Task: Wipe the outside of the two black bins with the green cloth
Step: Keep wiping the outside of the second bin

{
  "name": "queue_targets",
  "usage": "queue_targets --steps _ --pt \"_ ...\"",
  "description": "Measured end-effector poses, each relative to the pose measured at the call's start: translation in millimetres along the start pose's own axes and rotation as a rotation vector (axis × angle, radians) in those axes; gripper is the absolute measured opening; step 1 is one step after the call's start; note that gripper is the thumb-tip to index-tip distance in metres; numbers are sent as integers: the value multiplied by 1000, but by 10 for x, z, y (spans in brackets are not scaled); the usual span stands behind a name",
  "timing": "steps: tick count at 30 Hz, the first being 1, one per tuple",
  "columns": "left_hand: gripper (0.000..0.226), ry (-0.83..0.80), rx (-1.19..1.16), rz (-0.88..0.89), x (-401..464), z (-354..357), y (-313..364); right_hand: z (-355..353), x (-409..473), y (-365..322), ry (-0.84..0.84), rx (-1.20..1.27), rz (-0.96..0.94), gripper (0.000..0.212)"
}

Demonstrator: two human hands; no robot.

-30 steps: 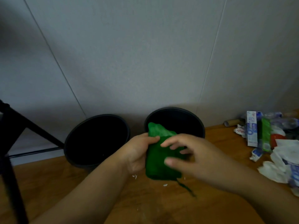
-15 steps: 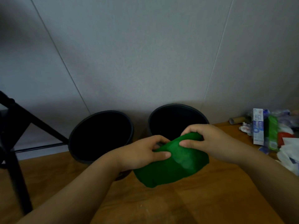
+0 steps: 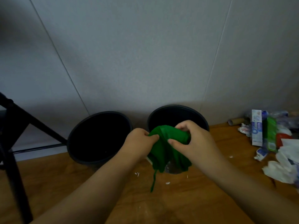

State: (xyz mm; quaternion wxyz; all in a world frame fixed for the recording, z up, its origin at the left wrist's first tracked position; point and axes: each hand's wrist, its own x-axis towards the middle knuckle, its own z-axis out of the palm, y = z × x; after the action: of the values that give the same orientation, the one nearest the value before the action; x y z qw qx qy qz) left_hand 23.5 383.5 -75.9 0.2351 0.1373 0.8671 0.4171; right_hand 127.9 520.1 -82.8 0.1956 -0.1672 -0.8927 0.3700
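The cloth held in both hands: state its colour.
Plain green cloth, no pattern visible; the head view shows it best.

Both arms reach forward. The left hand [image 3: 139,140] and right hand [image 3: 193,139] sit close together, fingers curled, pinching the green cloth [image 3: 168,149].

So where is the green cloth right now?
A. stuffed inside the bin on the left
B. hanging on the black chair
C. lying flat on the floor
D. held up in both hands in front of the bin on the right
D: the left hand and the right hand both grip the bunched green cloth, which hangs in front of the right black bin, not in the left black bin.
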Motion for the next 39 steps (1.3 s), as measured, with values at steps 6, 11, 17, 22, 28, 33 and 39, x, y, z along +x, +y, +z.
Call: queue_targets --steps 6,11,17,22,28,33,39 --pt "25 -148 -546 -157 -125 -20 254 37 -10 -111 117 -21 -147 36" --pt "40 -279 -656 -112 -176 -43 274 31 -41 -121 16 -308 -390 39" --pt "32 -220 -700 -1 -73 -101 113 -13 -134 -98 -158 -107 -476 42" --pt "36 -230 -667 76 12 -192 35 -195 24 -37 126 259 -141 31" --pt "42 -338 -604 133 -34 -131 68 -201 40 3 -297 612 230 59" --pt "36 -350 -510 91 -66 -54 92 -167 36 134 -233 614 288 38" --pt "39 -498 -315 39 -83 -12 51 -208 -27 257 -309 222 186 35"
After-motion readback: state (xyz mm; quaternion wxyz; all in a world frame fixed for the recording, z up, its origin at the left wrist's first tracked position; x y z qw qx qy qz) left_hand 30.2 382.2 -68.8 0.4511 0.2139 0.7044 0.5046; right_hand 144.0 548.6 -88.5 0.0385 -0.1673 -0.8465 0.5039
